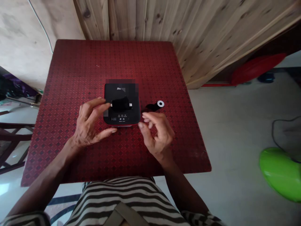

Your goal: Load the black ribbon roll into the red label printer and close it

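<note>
A black box (124, 113) is flanked on the red-patterned surface (131, 59) by the left grip (87, 127), opened wide, and the right grip (160, 133), loosely parted, nothing held; beyond both, wooden panelling (141, 18) is seen.

From head height, we look forward and down at the table (117, 59), near, our striped shirt (122, 196) at bottom.

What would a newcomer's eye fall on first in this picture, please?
Probably the red patterned table filling the middle, with a black box on it between the left hand and the right hand. The bright green object at the lower right edge also stands out.
</note>
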Motion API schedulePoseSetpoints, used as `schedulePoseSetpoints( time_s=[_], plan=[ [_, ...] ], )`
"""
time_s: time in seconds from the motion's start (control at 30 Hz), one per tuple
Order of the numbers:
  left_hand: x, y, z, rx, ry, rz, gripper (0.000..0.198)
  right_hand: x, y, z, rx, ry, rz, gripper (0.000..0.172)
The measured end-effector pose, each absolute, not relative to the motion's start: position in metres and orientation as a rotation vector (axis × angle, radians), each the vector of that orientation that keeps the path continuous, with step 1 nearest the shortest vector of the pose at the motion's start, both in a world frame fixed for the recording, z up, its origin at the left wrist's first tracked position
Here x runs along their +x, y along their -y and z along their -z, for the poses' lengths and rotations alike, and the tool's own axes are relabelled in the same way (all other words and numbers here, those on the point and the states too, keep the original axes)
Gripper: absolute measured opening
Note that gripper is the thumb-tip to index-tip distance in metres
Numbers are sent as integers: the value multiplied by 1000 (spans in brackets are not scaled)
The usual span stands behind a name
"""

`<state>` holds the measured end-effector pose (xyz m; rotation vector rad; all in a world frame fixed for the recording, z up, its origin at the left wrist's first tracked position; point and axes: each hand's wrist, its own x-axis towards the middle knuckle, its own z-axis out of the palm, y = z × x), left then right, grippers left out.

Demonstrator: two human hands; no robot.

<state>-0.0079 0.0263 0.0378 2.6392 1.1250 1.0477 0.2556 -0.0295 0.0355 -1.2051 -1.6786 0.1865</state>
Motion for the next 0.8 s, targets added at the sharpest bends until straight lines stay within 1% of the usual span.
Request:
schedulePoseSetpoints(
  time_s=[0.07,0.1,0.2,0.27,0.33,0.57,0.8],
  plan=[
    [-9,-18,-34,2708,-1180,-1084,68,255,34,-22,-1298,1519,-350,19],
    [-9,-15,-32,2743,-1200,-1096,63,254,35,-15,-1327,1476,-426,20],
    [-8,-12,-26,2753,-1256,-1130,60,250,35,2,-1324,1484,-561,35],
    [-7,-12,-24,2714,-1267,-1138,61,247,34,9,-1289,1534,-548,40],
    [-6,-12,-24,2696,-1260,-1137,63,246,32,12,-1271,1579,-503,41],
    [-5,-9,-25,2651,-1292,-1095,63,245,30,15,-1285,1626,-436,37],
    [-9,-9,-31,2633,-1342,-1068,59,245,30,14,-1285,1639,-443,38]
  ],
)
